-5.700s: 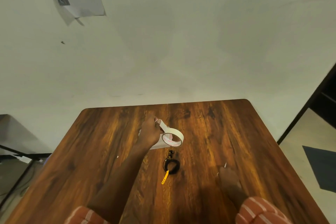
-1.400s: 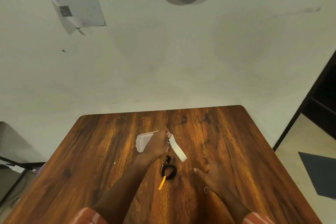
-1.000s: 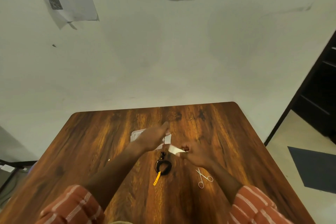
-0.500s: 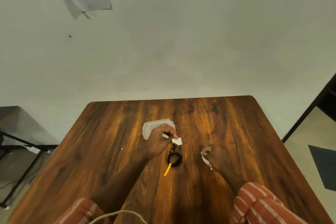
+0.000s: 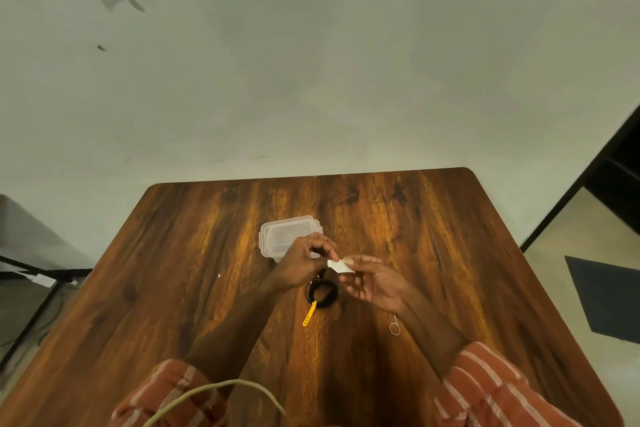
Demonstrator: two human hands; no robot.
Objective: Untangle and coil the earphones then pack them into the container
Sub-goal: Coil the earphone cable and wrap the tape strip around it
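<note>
The black earphones (image 5: 322, 293) lie coiled on the wooden table (image 5: 173, 288), held by a yellow tie (image 5: 309, 314) that sticks out toward me. A clear plastic container (image 5: 282, 236) with its lid on stands just beyond them. My left hand (image 5: 304, 265) and my right hand (image 5: 372, 282) meet above the coil. Both pinch a small white piece of tape (image 5: 339, 265) between fingertips.
Small scissors (image 5: 394, 325) lie on the table beside my right forearm. A pale cable (image 5: 214, 392) loops across the bottom of the view. The table's far edge meets a white wall; a dark doorway opens on the right.
My right hand has let go of the tape roll and come up to the white piece that my left hand held. The roll is out of sight now. The coil has not moved.
</note>
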